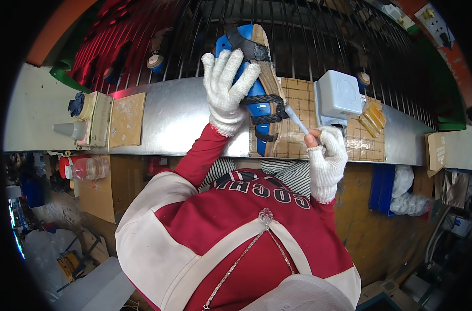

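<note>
A sandal with dark woven straps, a brown sole edge and a blue shoe last inside lies tilted on its side, its sole edge turned right. My left hand, in a white knit glove, holds it from the left with fingers spread over the last and the thumb across it. Between thumb and fingers of my right hand is a thin whitish stick-like tool; its exact kind is unclear. The tool's tip meets the sole edge beside the front straps. Bare fingertips show through the right glove.
Under the sandal lies a lined cardboard sheet on a metal bench. A white box-shaped device and a yellow translucent block stand right. A brown board lies left. Beyond the bench, a rod conveyor carries other shoes.
</note>
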Demonstrator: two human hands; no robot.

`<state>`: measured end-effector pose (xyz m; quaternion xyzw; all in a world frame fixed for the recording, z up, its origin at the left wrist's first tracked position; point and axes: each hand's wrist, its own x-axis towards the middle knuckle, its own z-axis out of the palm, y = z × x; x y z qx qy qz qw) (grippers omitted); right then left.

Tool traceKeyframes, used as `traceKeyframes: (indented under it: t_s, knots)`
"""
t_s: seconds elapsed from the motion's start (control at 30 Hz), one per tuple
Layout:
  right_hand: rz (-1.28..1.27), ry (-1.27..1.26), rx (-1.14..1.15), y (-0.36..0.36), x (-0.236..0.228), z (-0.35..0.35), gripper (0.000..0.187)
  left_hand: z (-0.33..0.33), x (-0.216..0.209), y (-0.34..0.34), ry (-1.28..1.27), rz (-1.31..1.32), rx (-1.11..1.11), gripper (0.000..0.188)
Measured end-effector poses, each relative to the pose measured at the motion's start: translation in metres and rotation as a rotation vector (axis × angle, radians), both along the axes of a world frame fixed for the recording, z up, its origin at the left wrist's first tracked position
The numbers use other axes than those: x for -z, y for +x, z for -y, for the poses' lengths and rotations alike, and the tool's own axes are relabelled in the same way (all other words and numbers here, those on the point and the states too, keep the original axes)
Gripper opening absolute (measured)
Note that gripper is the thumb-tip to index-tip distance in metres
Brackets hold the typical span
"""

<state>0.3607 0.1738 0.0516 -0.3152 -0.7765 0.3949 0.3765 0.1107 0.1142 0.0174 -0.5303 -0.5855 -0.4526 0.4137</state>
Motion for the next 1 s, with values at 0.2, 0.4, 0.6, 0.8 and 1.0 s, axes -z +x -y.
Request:
traceKeyframes:
  t_s: [0.2, 0.4, 0.6, 0.8, 1.0]
  knots:
    - [-0.115, -0.304, -0.057, 0.01, 0.003, 0.009, 0.017, -0.001, 0.0, -0.001, -0.048, 0.03, -0.037, 0.063]
    - [-0.15, -0.375, -0.01, 0.007, 0.009, 0.023, 0.017, -0.006, 0.003, 0.008, -0.025, 0.119, -0.065, 0.065]
    - [-0.067, -0.106, 0.096, -0.001, 0.007, 0.019, 0.018, -0.008, 0.006, 0.012, -0.007, 0.099, -0.065, 0.066]
    - [-0.069, 0.057, 0.155, -0.005, 0.009, 0.017, 0.019, -0.009, 0.004, 0.008, -0.01, 0.11, -0.062, 0.067]
    - [-0.146, -0.09, 0.08, -0.004, 0.016, 0.018, 0.019, -0.01, 0.003, 0.01, -0.084, 0.183, -0.099, 0.069]
